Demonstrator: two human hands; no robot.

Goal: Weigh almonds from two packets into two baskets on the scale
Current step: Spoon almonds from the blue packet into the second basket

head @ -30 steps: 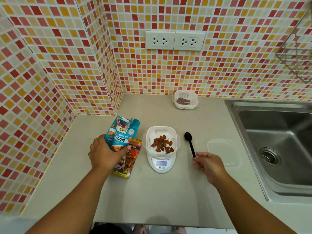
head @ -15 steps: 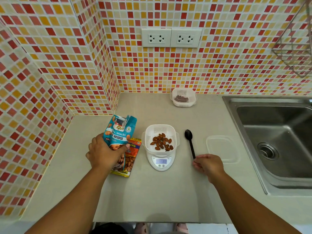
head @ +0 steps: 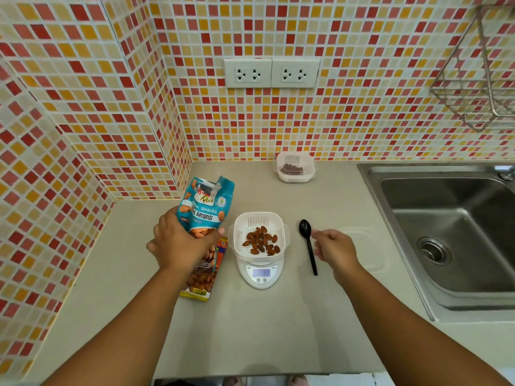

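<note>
A white basket [head: 260, 217] holding several almonds [head: 261, 240] sits on the small white scale [head: 261, 275], whose display is lit. My left hand [head: 178, 245] grips an opened blue almond packet [head: 207, 203], upright, just left of the basket. An orange almond packet [head: 202, 284] lies flat on the counter under it. My right hand [head: 335, 247] hovers loosely curled right beside a black spoon [head: 306, 232] lying on the counter; whether it touches the spoon is unclear. A second white basket [head: 295, 178] with dark almonds stands at the back wall.
A clear lid [head: 367, 246] lies on the counter, partly hidden by my right hand. A steel sink [head: 446, 207] fills the right side. A wire rack [head: 479, 87] hangs at upper right. Tiled walls close in the left and the back.
My right hand has moved from the end of the spoon's handle up alongside it, toward its bowl. My left hand has lifted the blue packet slightly.
</note>
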